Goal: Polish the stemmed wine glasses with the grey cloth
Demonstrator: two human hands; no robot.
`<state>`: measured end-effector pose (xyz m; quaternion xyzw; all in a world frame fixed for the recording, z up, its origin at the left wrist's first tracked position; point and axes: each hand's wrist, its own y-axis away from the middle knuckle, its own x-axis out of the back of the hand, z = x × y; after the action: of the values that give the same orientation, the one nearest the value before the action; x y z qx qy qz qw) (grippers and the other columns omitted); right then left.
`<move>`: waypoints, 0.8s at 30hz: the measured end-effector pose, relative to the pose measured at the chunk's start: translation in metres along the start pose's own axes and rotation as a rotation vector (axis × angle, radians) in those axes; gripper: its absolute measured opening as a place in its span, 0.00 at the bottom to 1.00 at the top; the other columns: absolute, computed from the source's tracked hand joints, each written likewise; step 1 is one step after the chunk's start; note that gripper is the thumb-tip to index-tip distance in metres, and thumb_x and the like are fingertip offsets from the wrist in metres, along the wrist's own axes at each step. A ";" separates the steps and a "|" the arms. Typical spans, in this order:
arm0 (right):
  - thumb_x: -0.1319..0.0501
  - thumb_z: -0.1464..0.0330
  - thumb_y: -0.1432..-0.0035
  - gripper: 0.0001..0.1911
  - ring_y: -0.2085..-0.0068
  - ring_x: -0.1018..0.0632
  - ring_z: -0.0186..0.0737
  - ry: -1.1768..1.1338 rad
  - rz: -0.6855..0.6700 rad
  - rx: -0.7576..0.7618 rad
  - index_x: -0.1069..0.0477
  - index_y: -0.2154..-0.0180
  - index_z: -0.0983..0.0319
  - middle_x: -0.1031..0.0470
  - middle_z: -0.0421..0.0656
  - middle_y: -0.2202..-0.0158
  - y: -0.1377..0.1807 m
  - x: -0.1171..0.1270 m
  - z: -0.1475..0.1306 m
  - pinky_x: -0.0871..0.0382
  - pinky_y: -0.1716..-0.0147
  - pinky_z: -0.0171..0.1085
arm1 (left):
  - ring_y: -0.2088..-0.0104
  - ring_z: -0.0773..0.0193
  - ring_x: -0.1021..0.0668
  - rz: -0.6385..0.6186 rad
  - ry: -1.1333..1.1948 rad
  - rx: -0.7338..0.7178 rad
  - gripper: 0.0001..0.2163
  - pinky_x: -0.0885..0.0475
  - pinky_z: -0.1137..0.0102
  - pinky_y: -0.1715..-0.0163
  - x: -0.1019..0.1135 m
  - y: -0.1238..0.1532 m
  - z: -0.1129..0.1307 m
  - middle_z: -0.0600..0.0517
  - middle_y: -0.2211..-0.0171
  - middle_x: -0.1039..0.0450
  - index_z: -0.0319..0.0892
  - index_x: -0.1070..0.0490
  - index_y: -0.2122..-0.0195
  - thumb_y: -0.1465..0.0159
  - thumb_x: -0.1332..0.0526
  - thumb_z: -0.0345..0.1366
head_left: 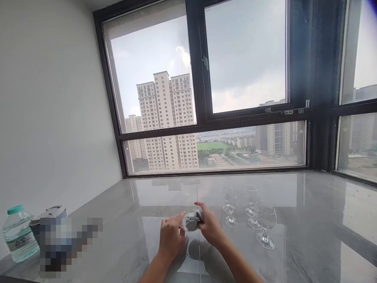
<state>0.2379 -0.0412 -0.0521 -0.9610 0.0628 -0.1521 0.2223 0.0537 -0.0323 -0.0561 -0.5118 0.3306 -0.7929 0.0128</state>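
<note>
Near the middle of the surface, my left hand [171, 232] is closed on a small clear stemmed glass [185, 222], which is tilted on its side. My right hand [209, 223], its thumb raised, grips a grey cloth [200, 215] against the right end of this glass. Which part of the glass the cloth covers, I cannot tell. To the right of my hands several more clear stemmed glasses stand upright. The nearest glass [265, 220] is at the right front, and another glass [231, 210] stands closest to my right hand.
A glossy grey marbled sill [123, 236] bears everything and reflects the window. At the far left are a water bottle [19, 236] with a green cap and a dark can-like container [55, 214], beside a blurred-out patch. Dark window frames [218, 171] border the back, a white wall [59, 118] the left.
</note>
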 end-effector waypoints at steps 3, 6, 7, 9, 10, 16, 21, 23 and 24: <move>0.46 0.77 0.61 0.35 0.74 0.35 0.34 0.012 0.029 0.013 0.32 0.47 0.58 0.36 0.32 0.78 0.000 -0.002 -0.003 0.41 0.71 0.32 | 0.57 0.55 0.23 -0.005 0.021 0.000 0.24 0.35 0.61 0.56 0.000 0.000 0.001 0.48 0.58 0.22 0.46 0.30 0.43 0.39 0.50 0.27; 0.46 0.76 0.59 0.34 0.74 0.34 0.34 -0.093 0.043 0.045 0.34 0.47 0.59 0.34 0.32 0.77 0.002 -0.006 -0.015 0.40 0.72 0.33 | 0.60 0.57 0.22 0.021 0.079 0.031 0.22 0.35 0.61 0.54 0.000 -0.001 0.002 0.49 0.59 0.22 0.47 0.29 0.45 0.39 0.50 0.28; 0.46 0.76 0.59 0.32 0.73 0.33 0.34 -0.167 0.043 0.047 0.35 0.47 0.59 0.32 0.33 0.76 0.002 -0.007 -0.019 0.38 0.71 0.33 | 0.62 0.58 0.22 0.030 0.108 0.039 0.21 0.34 0.61 0.54 -0.001 -0.002 0.002 0.50 0.59 0.22 0.47 0.29 0.46 0.38 0.50 0.29; 0.45 0.74 0.57 0.29 0.71 0.29 0.36 -0.319 0.071 0.031 0.36 0.49 0.60 0.28 0.36 0.72 0.002 -0.004 -0.025 0.35 0.70 0.34 | 0.65 0.59 0.22 0.056 0.182 0.072 0.19 0.33 0.61 0.54 -0.003 -0.003 0.000 0.50 0.60 0.23 0.48 0.28 0.48 0.37 0.50 0.32; 0.44 0.73 0.56 0.28 0.70 0.27 0.38 -0.364 0.117 0.012 0.36 0.49 0.60 0.26 0.37 0.71 0.002 -0.001 -0.026 0.34 0.70 0.35 | 0.66 0.59 0.22 0.071 0.227 0.110 0.18 0.32 0.62 0.54 -0.004 -0.004 -0.002 0.50 0.61 0.22 0.48 0.27 0.48 0.37 0.50 0.33; 0.41 0.69 0.52 0.25 0.68 0.24 0.42 -0.142 0.461 -0.107 0.36 0.49 0.60 0.24 0.40 0.68 0.000 0.018 -0.014 0.31 0.66 0.39 | 0.67 0.55 0.21 0.266 0.541 0.571 0.21 0.28 0.66 0.68 -0.002 -0.010 -0.026 0.47 0.66 0.23 0.41 0.31 0.49 0.37 0.49 0.47; 0.33 0.68 0.58 0.39 0.54 0.23 0.48 0.050 -0.029 -0.046 0.38 0.42 0.57 0.23 0.44 0.54 0.019 -0.012 -0.015 0.31 0.53 0.45 | 0.59 0.53 0.20 0.432 0.571 0.601 0.18 0.26 0.63 0.62 0.004 -0.008 -0.034 0.43 0.57 0.24 0.43 0.32 0.52 0.38 0.47 0.47; 0.32 0.67 0.58 0.42 0.48 0.26 0.49 0.102 0.070 -0.043 0.40 0.40 0.56 0.26 0.46 0.49 0.026 -0.029 -0.022 0.34 0.48 0.47 | 0.56 0.52 0.21 0.425 0.555 0.480 0.17 0.26 0.61 0.58 0.005 -0.006 -0.030 0.44 0.57 0.24 0.43 0.32 0.53 0.37 0.47 0.47; 0.32 0.68 0.58 0.43 0.47 0.27 0.49 0.089 0.132 -0.048 0.41 0.39 0.55 0.27 0.46 0.47 0.029 -0.036 -0.027 0.34 0.47 0.47 | 0.56 0.52 0.21 0.393 0.550 0.406 0.16 0.26 0.60 0.57 0.005 -0.004 -0.026 0.44 0.57 0.23 0.44 0.31 0.54 0.37 0.47 0.46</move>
<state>0.1939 -0.0716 -0.0514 -0.9521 0.1395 -0.1782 0.2055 0.0311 -0.0179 -0.0563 -0.1941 0.2498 -0.9321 0.1764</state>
